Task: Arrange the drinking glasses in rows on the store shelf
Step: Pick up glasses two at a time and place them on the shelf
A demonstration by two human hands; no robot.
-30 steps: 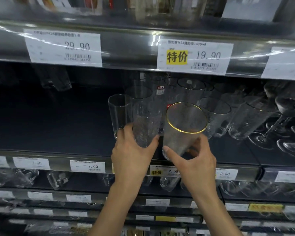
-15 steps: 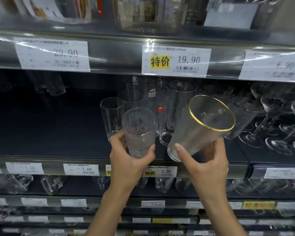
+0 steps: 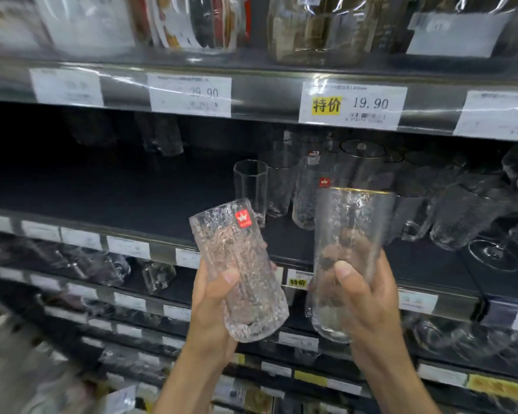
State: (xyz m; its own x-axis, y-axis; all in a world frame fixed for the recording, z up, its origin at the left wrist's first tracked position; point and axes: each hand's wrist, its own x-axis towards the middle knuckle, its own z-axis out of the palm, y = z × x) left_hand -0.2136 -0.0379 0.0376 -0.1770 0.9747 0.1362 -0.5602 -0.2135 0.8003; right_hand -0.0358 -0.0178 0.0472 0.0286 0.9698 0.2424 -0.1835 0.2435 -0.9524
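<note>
My left hand (image 3: pixel 211 312) grips a textured clear glass with a red sticker (image 3: pixel 240 264), tilted a little to the left, in front of the shelf. A taller gold-rimmed textured glass (image 3: pixel 349 234) stands upright in the grip of my right hand (image 3: pixel 368 303). Both glasses are held off the dark shelf (image 3: pixel 117 192), in front of its front edge. Behind them on the shelf stand several clear glasses (image 3: pixel 278 186) in a loose cluster, some with red stickers.
Wine glasses (image 3: pixel 497 243) and tumblers crowd the shelf's right side. The shelf's left half is dark and mostly bare. Price tags (image 3: pixel 353 104) line the upper rail, with jars above. Lower shelves hold more glassware (image 3: pixel 108 267).
Both hands have pulled their glasses back from the shelf and lower. The gold-rimmed glass went from tilted to upright, and the view shifted right.
</note>
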